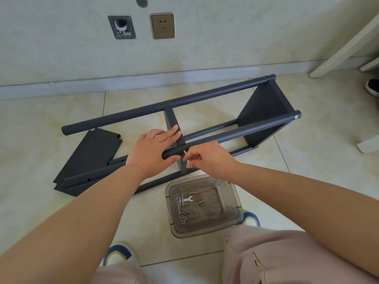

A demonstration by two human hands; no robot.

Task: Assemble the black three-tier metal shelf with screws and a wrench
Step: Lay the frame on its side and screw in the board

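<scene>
My left hand (151,152) curls over the rigid, slick post (231,134); right fingers (189,158) pinch a small screw (185,153) beside it. Frame looks light; I'd hold posts.

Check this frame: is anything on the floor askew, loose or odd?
One shelf panel lies tilted and unattached at the left end of the frame, resting over the lower tubes instead of standing square like the two fitted panels. Probably just not mounted yet. Screws and wrench sit inside the clear bin; nothing spilled.
</scene>
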